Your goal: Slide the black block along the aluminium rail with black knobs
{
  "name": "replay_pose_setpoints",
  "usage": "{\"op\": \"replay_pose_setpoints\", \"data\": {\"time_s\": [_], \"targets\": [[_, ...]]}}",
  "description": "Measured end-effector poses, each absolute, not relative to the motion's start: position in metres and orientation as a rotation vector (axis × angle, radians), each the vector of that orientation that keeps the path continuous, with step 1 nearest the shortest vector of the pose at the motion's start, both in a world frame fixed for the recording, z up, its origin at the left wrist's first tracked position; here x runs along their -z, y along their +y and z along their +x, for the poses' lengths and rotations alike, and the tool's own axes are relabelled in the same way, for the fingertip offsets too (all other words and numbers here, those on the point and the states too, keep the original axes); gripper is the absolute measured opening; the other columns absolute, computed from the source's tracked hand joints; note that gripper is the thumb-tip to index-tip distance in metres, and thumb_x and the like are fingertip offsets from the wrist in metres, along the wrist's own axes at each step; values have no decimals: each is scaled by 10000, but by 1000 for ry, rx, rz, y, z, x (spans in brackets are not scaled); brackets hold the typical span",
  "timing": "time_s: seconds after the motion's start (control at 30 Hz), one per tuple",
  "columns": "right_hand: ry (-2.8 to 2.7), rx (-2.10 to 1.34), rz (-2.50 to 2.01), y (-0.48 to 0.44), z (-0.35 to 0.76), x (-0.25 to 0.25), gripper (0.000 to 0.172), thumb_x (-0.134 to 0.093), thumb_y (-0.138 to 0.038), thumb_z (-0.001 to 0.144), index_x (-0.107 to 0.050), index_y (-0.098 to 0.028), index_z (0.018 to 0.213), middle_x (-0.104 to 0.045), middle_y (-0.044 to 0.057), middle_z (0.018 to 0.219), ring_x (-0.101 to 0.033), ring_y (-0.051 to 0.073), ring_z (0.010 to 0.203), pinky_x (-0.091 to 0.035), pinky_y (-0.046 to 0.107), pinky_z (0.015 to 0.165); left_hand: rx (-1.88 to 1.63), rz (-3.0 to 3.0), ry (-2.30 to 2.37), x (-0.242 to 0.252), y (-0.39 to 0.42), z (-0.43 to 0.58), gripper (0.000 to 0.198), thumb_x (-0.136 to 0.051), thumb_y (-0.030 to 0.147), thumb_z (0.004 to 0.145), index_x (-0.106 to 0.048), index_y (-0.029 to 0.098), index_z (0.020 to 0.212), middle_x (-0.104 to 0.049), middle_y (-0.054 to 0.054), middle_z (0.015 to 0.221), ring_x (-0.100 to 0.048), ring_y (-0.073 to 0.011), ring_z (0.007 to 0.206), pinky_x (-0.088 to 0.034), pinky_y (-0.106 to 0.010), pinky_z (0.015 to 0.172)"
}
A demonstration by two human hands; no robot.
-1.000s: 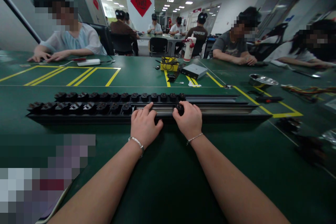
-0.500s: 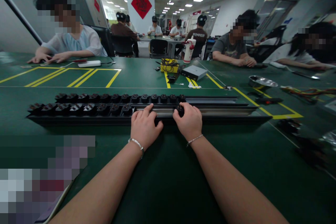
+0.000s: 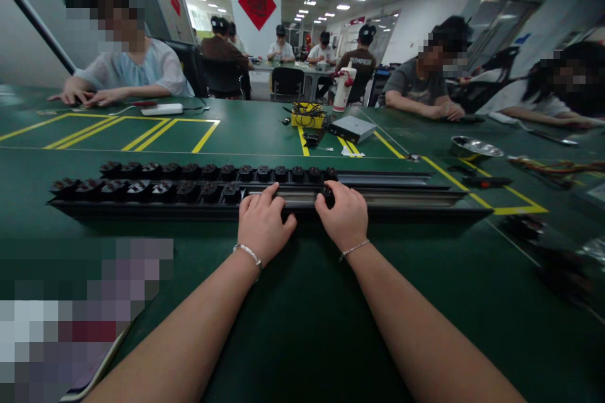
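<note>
Two long black rails (image 3: 401,203) lie side by side across the table, each with a metal-lined channel. Round black socket modules (image 3: 188,191) with metal contacts on top fill the left part of the front rail; a similar row (image 3: 263,172) sits in the back rail. My left hand (image 3: 262,220) lies on the front rail just right of its last module, fingers stretched out and thumb apart. A single black module (image 3: 327,194) is pinched between thumb and fingers of my right hand (image 3: 346,213), over the channel of the front rail. My fingers cover part of it.
Yellow tape (image 3: 520,210) marks the green table (image 3: 198,264). Beyond the rails are a yellow box with cables (image 3: 307,116), a grey box (image 3: 352,128) and a white bottle (image 3: 343,89). A metal bowl (image 3: 476,148) and wires (image 3: 558,167) lie right. People sit across the table.
The camera view has shifted slightly. Both hands keep nearly the same place on the front rail, and the right one still pinches the module.
</note>
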State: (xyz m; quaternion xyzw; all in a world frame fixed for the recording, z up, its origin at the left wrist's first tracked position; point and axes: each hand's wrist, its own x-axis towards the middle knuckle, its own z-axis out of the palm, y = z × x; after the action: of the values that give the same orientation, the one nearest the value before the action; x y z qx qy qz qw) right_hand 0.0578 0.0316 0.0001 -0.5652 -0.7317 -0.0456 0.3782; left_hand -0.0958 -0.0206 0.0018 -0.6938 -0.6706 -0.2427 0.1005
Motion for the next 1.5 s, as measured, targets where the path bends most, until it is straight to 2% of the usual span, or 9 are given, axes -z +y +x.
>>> {"op": "replay_pose_setpoints", "data": {"time_s": [0.43,0.6,0.77,0.97,1.27,1.5], "targets": [[-1863,133,-1422,32,58,0,285,-481,-299,776,-610,-159,989,-662,85,978,-584,228,922,-355,364,893,700,-2037,-1970,-1,-21,-96,204,-491,372,766,-600,217,838,-477,-49,1340,-510,-235,1080,-313,-416,954],[-1854,119,-1416,32,58,-1,284,-476,-292,773,-601,-165,994,-650,91,1025,-568,234,977,-344,373,912,705,-2041,-1971,-1,-20,-96,206,-494,375,765,-596,215,845,-474,-51,1342,-514,-233,1074,-310,-417,955],[-1855,130,-1433,33,58,-1,260,-484,-293,768,-608,-171,961,-659,77,949,-574,231,934,-355,371,897,691,-2039,-1958,-1,-20,-97,206,-492,374,766,-593,213,846,-477,-54,1339,-515,-234,1068,-317,-416,947],[-1850,133,-1440,33,59,0,268,-472,-282,764,-606,-159,961,-658,90,947,-574,234,921,-367,373,883,691,-2046,-1959,-1,-20,-97,210,-489,380,766,-597,215,840,-474,-53,1341,-512,-239,1072,-320,-418,946],[-1835,129,-1455,31,59,-3,276,-470,-293,765,-610,-176,973,-656,89,993,-558,246,983,-317,410,938,732,-2056,-1991,-2,-21,-96,200,-492,367,760,-607,222,836,-477,-45,1338,-502,-243,1093,-305,-419,960],[-1814,109,-1490,32,59,-2,279,-477,-312,760,-621,-183,961,-659,85,954,-552,241,988,-287,416,962,708,-2059,-1985,-3,-21,-96,210,-481,369,765,-606,224,851,-472,-47,1343,-503,-241,1091,-305,-421,964]]}}
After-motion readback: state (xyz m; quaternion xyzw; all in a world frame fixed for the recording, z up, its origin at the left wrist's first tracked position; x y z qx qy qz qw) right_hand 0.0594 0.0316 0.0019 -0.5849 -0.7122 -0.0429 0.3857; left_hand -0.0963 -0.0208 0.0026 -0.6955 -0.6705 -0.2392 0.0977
